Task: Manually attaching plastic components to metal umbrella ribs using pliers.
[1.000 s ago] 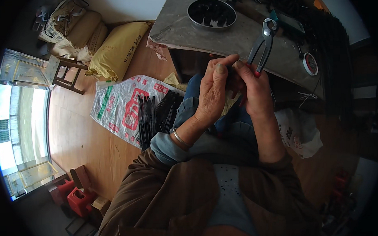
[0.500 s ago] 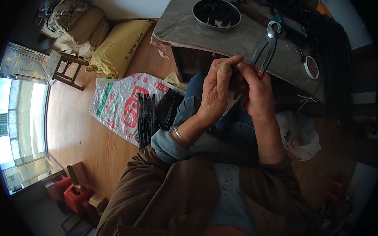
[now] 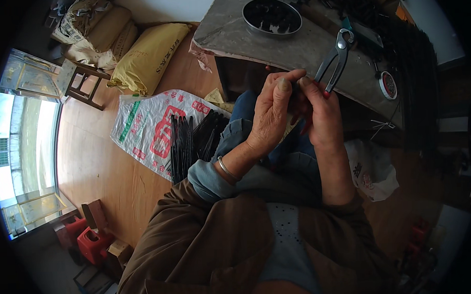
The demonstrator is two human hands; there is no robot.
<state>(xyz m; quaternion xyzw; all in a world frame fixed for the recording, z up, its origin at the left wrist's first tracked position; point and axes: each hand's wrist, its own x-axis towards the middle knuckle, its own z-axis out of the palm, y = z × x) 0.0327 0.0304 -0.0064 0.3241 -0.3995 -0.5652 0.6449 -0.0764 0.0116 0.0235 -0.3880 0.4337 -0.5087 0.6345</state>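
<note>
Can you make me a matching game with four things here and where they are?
Things:
1. pliers
2. round dish
3. silver bangle
4. thin black rods

Places:
A. around the left wrist
B. in the right hand
C. on the white-and-red sheet
D. on the grey table

Pairs: 1-B, 2-D, 3-A, 4-C.

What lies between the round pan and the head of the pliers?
In the head view, a stretch of grey tabletop shows between the round pan and the head of the pliers, which the right hand holds.
</note>
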